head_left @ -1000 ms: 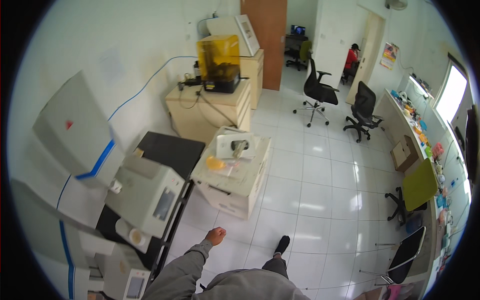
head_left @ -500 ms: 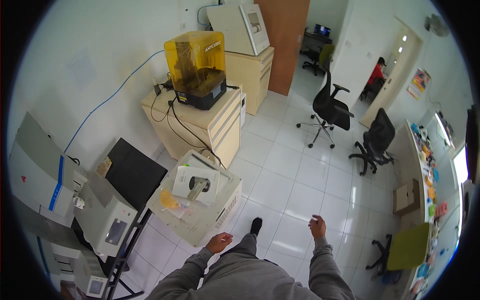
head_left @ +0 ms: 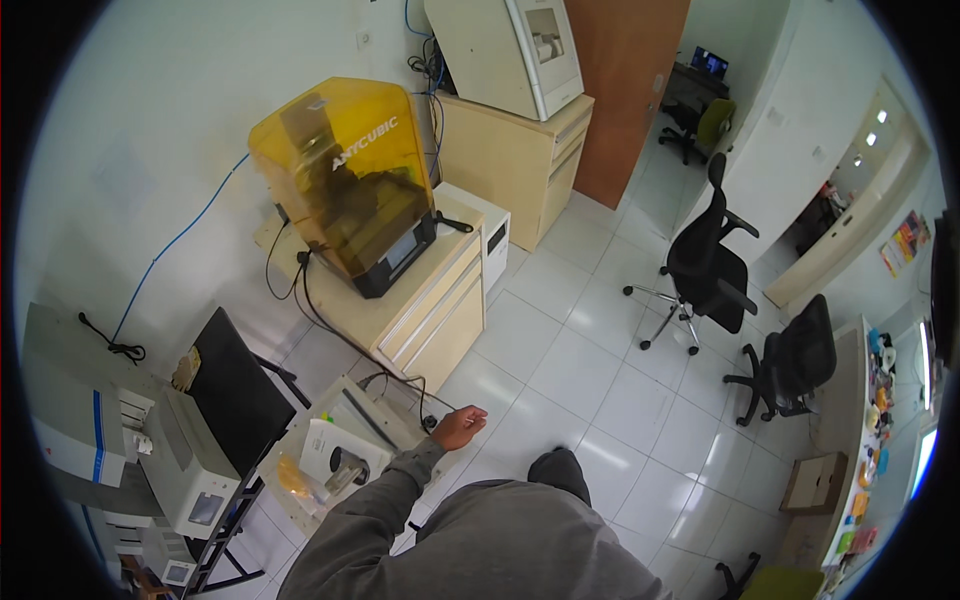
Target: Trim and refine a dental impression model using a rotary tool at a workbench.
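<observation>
My left hand (head_left: pixel 459 427) is raised in front of my body, its fingers loosely stretched and holding nothing. It hovers past the right side of a low white machine (head_left: pixel 427 478), which bears a white box (head_left: pixel 325 440), a small metallic cylinder-like thing and an orange item in a clear bag (head_left: pixel 293 476). Ahead of the hand stands a beige drawer cabinet (head_left: pixel 440 335) carrying a resin 3D printer (head_left: pixel 355 185) with a yellow see-through cover. Out of sight is my right hand; only the grey torso shows on that side.
Two black office chairs (head_left: pixel 708 265) (head_left: pixel 795 365) stand on the tiled floor at right. A white machine (head_left: pixel 500 55) sits on a second cabinet beside a brown door (head_left: pixel 625 90). More machines (head_left: pixel 190 455) line the left, and a cluttered counter (head_left: pixel 850 480) the right.
I have stepped forward, and the yellow-covered printer appears larger and nearer. My left hand has risen and moved forward; my right hand has gone out of view.
</observation>
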Demonstrator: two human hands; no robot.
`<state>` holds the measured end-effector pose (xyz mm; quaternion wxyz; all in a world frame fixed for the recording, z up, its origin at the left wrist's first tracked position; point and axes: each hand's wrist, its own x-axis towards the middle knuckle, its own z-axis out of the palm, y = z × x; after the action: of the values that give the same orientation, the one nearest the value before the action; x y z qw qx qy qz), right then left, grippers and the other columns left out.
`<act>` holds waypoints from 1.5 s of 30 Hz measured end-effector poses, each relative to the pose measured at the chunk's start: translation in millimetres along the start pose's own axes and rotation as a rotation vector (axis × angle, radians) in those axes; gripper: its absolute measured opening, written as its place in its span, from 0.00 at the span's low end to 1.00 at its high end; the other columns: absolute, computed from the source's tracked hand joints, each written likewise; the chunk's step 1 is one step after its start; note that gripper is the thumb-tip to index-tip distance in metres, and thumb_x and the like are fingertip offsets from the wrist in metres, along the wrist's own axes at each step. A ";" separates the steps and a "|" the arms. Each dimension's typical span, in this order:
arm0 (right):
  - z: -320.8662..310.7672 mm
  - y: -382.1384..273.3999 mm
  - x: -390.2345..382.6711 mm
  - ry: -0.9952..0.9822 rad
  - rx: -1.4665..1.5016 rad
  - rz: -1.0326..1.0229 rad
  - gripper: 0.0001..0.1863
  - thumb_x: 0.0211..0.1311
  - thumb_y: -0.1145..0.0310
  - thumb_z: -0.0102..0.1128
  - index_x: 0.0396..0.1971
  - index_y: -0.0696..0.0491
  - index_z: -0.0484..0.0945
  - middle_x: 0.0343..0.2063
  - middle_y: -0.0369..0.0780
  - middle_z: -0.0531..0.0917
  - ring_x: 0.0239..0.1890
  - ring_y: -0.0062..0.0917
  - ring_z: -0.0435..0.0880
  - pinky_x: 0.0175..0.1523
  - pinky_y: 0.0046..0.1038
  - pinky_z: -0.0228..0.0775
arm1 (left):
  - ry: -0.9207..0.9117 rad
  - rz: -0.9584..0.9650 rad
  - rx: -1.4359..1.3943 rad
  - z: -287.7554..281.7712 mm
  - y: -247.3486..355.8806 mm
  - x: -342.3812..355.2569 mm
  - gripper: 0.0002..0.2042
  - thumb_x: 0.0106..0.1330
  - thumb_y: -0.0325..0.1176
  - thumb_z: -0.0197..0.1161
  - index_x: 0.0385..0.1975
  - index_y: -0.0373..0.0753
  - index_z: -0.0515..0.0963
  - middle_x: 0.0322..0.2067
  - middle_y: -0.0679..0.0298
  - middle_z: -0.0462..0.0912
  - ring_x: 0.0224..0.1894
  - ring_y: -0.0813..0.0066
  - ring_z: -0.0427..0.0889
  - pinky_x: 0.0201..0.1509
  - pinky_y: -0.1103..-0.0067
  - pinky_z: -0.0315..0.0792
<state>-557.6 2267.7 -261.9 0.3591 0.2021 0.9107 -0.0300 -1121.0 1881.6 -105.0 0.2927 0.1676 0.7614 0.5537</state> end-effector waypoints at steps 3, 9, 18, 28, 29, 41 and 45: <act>-104.8 -13.0 55.4 0.086 0.051 -0.112 0.13 0.63 0.51 0.65 0.34 0.40 0.94 0.35 0.39 0.94 0.37 0.40 0.94 0.39 0.51 0.83 | 0.096 -0.014 0.072 -18.4 -8.8 58.3 0.15 0.79 0.41 0.70 0.56 0.38 0.84 0.48 0.55 0.92 0.51 0.64 0.93 0.57 0.69 0.85; -304.3 61.1 240.5 0.190 0.025 -0.563 0.11 0.60 0.53 0.64 0.34 0.39 0.93 0.36 0.37 0.94 0.41 0.38 0.93 0.44 0.48 0.84 | 0.116 -0.514 0.648 -24.8 -112.8 56.4 0.20 0.74 0.53 0.68 0.50 0.42 0.89 0.52 0.52 0.92 0.58 0.51 0.90 0.63 0.61 0.83; -843.0 -118.1 678.9 0.199 1.210 -0.608 0.07 0.77 0.66 0.61 0.48 0.51 0.82 0.30 0.31 0.84 0.32 0.15 0.81 0.33 0.21 0.71 | 0.480 -0.606 -0.018 42.9 -116.1 91.0 0.16 0.70 0.43 0.58 0.44 0.45 0.90 0.48 0.51 0.92 0.58 0.46 0.87 0.59 0.56 0.81; -1051.7 -556.2 574.0 0.519 0.534 -1.627 0.14 0.69 0.57 0.77 0.51 0.43 0.90 0.69 0.48 0.80 0.78 0.53 0.70 0.80 0.53 0.62 | 1.069 -0.515 -0.690 -15.4 -68.5 222.6 0.04 0.76 0.32 0.60 0.41 0.43 0.82 0.33 0.63 0.87 0.33 0.70 0.87 0.35 0.72 0.79; -1052.4 -585.9 575.5 0.479 0.505 -1.646 0.14 0.69 0.55 0.76 0.51 0.40 0.91 0.72 0.49 0.77 0.79 0.56 0.65 0.80 0.55 0.59 | 1.106 -0.523 -0.687 -29.7 -44.9 236.3 0.08 0.79 0.34 0.61 0.50 0.40 0.82 0.39 0.63 0.88 0.38 0.71 0.88 0.40 0.73 0.81; -1165.8 -685.3 542.9 -0.314 1.586 -1.328 0.19 0.82 0.57 0.63 0.45 0.58 0.94 0.40 0.36 0.93 0.41 0.23 0.88 0.52 0.29 0.79 | 1.382 -0.975 -0.487 250.9 60.3 308.5 0.12 0.73 0.38 0.70 0.50 0.39 0.88 0.38 0.61 0.91 0.33 0.70 0.88 0.38 0.68 0.84; -1202.6 -692.5 576.2 -0.499 1.595 -1.462 0.20 0.82 0.56 0.64 0.49 0.60 0.92 0.45 0.40 0.91 0.49 0.26 0.89 0.57 0.29 0.82 | 0.976 -1.318 -0.676 308.7 112.1 359.1 0.11 0.66 0.40 0.70 0.44 0.47 0.90 0.33 0.61 0.90 0.32 0.69 0.89 0.42 0.60 0.86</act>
<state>-1979.9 2073.1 182.0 0.1951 -0.2222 0.4325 -0.8518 -1211.2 2356.7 -159.4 0.2284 -0.6552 0.5387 0.4778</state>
